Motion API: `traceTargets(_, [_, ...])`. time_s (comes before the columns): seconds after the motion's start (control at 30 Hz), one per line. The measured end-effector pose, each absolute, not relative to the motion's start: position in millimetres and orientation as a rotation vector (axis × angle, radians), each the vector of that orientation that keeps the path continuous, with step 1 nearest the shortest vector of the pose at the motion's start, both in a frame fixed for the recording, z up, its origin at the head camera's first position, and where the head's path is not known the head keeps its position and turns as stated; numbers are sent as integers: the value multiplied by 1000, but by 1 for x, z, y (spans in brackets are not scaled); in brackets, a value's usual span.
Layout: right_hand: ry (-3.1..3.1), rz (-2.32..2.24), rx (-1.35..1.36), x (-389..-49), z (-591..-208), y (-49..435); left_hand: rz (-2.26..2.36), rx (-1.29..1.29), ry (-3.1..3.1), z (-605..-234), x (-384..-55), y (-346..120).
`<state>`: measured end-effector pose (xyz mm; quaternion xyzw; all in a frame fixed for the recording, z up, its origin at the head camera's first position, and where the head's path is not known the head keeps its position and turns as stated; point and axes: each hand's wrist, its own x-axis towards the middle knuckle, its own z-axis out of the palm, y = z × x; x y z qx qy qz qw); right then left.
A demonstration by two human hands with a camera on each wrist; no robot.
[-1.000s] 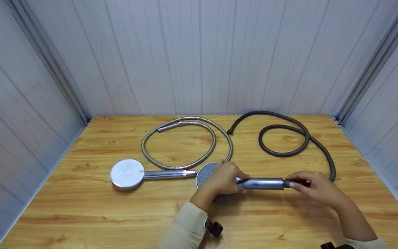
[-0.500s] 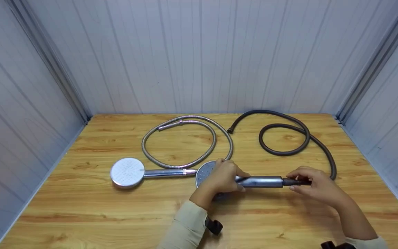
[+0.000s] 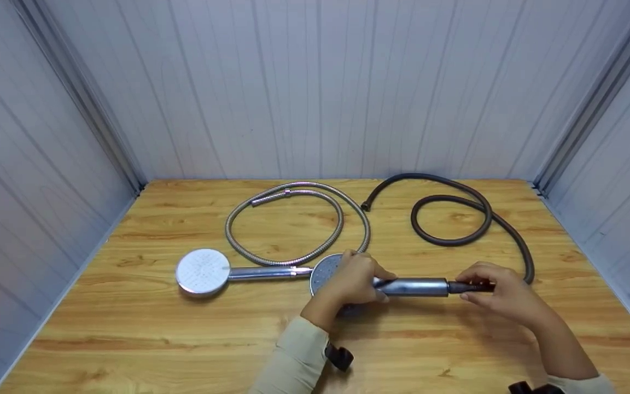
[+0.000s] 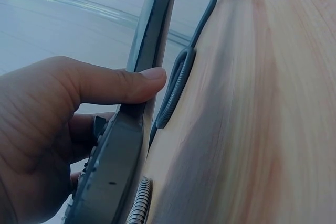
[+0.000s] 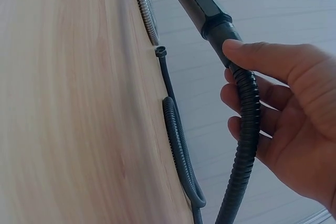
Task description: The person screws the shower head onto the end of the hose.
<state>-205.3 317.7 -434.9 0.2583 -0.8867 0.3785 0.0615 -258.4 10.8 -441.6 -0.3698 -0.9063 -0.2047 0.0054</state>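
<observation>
My left hand point(image 3: 356, 280) grips a dark grey shower head point(image 3: 416, 288) where its round head meets the handle. The left wrist view has the thumb point(image 4: 149, 80) lying across the neck and the other fingers behind the head. The handle points right, raised over the table. At its end, my right hand point(image 3: 503, 291) holds a black shower hose point(image 5: 247, 103) by the connector. Thumb and fingertips lie on the connector point(image 5: 220, 39), which lines up with the handle end. Part of the shower head's face is hidden under my left hand.
A chrome shower head point(image 3: 203, 272) lies to the left, its handle joined to a coiled silver hose point(image 3: 229, 230). The black hose's loop and free end point(image 3: 366, 206) lie at the back right. Panelled walls point(image 3: 315, 87) enclose the wooden table point(image 3: 184, 350) behind and at both sides.
My right fingers have shifted slightly right along the connector, so more of it shows beside the handle. The left hand and the shower head hold almost still.
</observation>
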Motion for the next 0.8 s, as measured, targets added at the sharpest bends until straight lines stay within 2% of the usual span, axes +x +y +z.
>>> traceTargets(0.8, [-2789, 1185, 731, -202, -430, 318, -663, -1164, -2819, -441, -257, 11])
